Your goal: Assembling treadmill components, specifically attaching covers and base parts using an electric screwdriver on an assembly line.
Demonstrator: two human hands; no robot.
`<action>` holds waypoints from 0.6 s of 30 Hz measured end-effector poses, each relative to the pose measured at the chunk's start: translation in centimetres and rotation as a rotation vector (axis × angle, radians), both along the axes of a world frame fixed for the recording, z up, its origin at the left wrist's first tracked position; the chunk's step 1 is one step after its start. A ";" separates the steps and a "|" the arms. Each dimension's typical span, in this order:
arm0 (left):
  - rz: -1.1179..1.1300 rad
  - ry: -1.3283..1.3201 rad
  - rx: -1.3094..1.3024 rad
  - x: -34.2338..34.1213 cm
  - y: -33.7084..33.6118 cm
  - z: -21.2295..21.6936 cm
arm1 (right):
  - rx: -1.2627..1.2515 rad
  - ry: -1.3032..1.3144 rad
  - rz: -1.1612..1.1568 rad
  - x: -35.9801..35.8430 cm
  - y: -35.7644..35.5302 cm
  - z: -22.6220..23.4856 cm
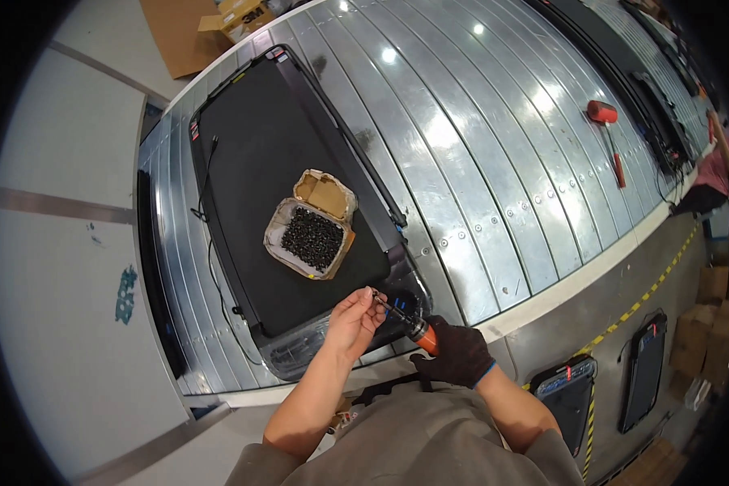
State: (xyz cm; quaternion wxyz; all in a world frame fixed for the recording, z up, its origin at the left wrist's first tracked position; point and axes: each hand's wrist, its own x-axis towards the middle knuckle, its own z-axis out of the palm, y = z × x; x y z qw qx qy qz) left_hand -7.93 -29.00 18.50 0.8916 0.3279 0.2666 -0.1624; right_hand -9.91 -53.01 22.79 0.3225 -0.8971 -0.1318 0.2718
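Head view, looking down. Bare left hand (353, 317) pinches the tip of a screwdriver (405, 320) betw. thumb & fingers. Gloved right hand (458, 354) is clenched round its orange handle, just right of the left fingers. Tool tip sits over the near corner of a black treadmill (267, 170), which lies flat on a ribbed metal conveyor (478, 146). Beyond the fingers, on the belt: an open cardboard box (312, 231) of small black screws. Far right: a red-headed mallet (607, 138). Left: pale concrete floor (65, 243). Another person's sleeve (716, 166) at the right edge.
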 end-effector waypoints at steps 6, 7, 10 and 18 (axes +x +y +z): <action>0.127 0.007 0.133 -3.1 -1.1 0.6 | 0.057 0.088 0.150 0.8 -1.4 -0.8; 0.154 0.011 0.166 -3.7 -0.9 0.9 | 0.076 0.101 0.179 0.9 -1.3 -0.7; 0.202 0.007 0.209 -4.9 -0.7 1.5 | 0.077 0.209 0.285 2.1 -1.3 0.3; 0.015 -0.524 0.723 -7.4 -2.2 2.6 | 0.483 0.449 0.580 6.1 -5.4 -1.5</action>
